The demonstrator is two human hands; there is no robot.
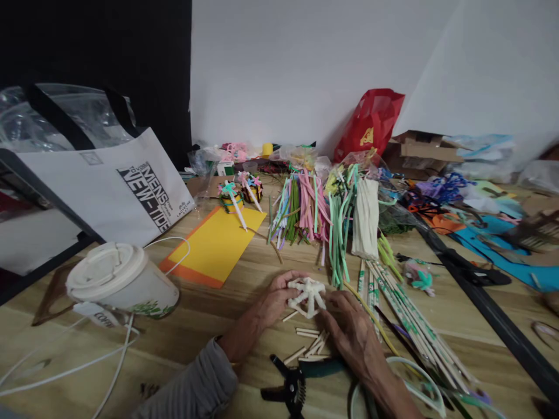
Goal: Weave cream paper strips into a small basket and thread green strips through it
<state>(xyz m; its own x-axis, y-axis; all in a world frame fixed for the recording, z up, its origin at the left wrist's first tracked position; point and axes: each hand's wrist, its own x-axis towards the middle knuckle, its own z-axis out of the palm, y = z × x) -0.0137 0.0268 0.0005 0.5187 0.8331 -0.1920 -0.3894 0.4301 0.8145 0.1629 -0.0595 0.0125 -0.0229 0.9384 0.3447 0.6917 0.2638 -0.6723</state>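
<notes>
A white fuzzy wheel-like frame (309, 295), apparently made of pipe cleaners, is between my two hands just above the table. My left hand (276, 298) grips its left side, fingers curled behind the rim. From the right, the bent fingers of my right hand (353, 325) close on the opposite edge, and their tips are partly hidden. Short cut wooden sticks (315, 344) lie loosely below the frame. Close under my right wrist is a dark-handled cutting tool (293, 381) with its jaws apart.
Bundles of coloured pipe cleaners (309, 201) and a white bundle (365, 215) lie ahead. Long wrapped sticks (414, 317) stretch along the right. A lidded cup (126, 285) and white cable are at left, near a yellow sheet (218, 238). Behind stands a red bag (371, 125).
</notes>
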